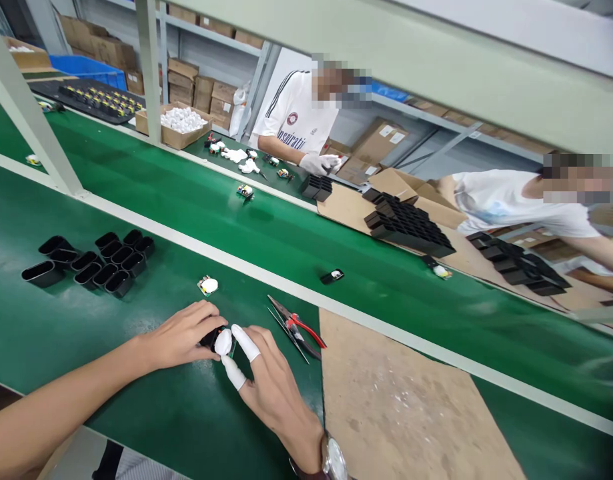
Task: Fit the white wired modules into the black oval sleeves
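Note:
My left hand (182, 335) is curled around a small black casing (209, 337) resting on the green mat, fingers wrapped over it. My right hand (266, 383), with white finger cots on thumb and forefinger, pinches a small white part (223, 343) against the casing's open end. A watch sits on the right wrist. Another white-and-yellow part (208, 285) lies just beyond the hands. Red-handled pliers (299, 329) and tweezers lie right of my hands.
Several empty black casings (93, 263) stand grouped at the left. A brown cardboard sheet (401, 407) covers the bench at right. A green conveyor belt (286, 240) carries small parts. Two people work across the belt beside stacks of black casings (409, 225) and cardboard boxes.

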`<action>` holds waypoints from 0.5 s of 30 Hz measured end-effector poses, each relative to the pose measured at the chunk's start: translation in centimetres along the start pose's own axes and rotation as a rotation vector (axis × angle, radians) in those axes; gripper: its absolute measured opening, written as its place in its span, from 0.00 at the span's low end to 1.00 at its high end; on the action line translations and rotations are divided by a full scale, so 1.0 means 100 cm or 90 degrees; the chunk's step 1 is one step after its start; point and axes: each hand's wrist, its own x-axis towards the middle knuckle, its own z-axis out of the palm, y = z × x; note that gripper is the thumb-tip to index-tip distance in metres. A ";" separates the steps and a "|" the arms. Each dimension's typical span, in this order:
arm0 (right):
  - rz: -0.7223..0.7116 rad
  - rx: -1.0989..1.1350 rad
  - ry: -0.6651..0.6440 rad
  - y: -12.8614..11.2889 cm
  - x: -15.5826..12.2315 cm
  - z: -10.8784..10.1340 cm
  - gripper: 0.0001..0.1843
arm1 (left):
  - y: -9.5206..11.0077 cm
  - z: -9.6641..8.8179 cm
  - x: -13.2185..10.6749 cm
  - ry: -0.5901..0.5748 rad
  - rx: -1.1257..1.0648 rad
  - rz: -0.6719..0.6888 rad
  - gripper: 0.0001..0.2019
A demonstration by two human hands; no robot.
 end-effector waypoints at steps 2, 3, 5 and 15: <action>0.004 0.000 -0.007 0.000 0.001 -0.002 0.34 | -0.001 0.001 0.000 0.000 -0.007 -0.001 0.21; 0.006 0.000 -0.008 0.000 0.002 -0.003 0.34 | -0.001 0.001 -0.001 -0.001 -0.010 -0.004 0.21; 0.009 0.000 -0.011 0.000 0.003 -0.004 0.35 | -0.001 0.001 -0.001 -0.003 -0.014 -0.007 0.21; 0.001 0.020 0.007 0.002 0.002 -0.003 0.36 | 0.001 0.000 0.002 -0.016 0.000 -0.018 0.22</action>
